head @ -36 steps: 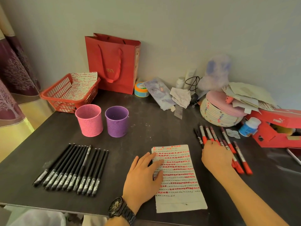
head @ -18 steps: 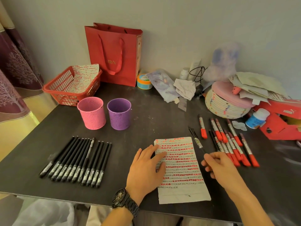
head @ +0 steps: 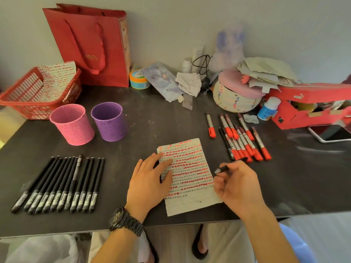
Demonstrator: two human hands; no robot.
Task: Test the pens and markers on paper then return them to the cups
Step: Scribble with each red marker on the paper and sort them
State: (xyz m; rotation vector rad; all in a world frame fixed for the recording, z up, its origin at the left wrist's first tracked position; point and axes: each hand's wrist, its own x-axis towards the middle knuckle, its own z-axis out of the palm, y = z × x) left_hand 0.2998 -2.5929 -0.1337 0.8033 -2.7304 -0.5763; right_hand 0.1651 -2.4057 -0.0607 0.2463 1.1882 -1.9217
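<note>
A sheet of paper [head: 190,168] covered in rows of red and black marks lies at the front middle of the dark table [head: 152,122]. My left hand [head: 150,179] rests flat on its left edge. My right hand [head: 237,185] holds a black pen [head: 223,169] just off the paper's right edge, its tip pointing left. Several red-capped markers [head: 245,141] lie right of the paper. A row of black pens [head: 58,185] lies at the front left. A pink cup [head: 73,124] and a purple cup [head: 109,121] stand behind that row.
A red basket [head: 22,103] with marked paper sits at the back left, and a red paper bag [head: 91,44] stands against the wall. A woven round box [head: 235,97], a small bottle [head: 268,109], a red shoebox [head: 311,109] and a phone [head: 330,132] crowd the back right.
My right hand left the red markers, picked up a black pen and brought it beside the paper's right edge. My left hand stayed on the paper.
</note>
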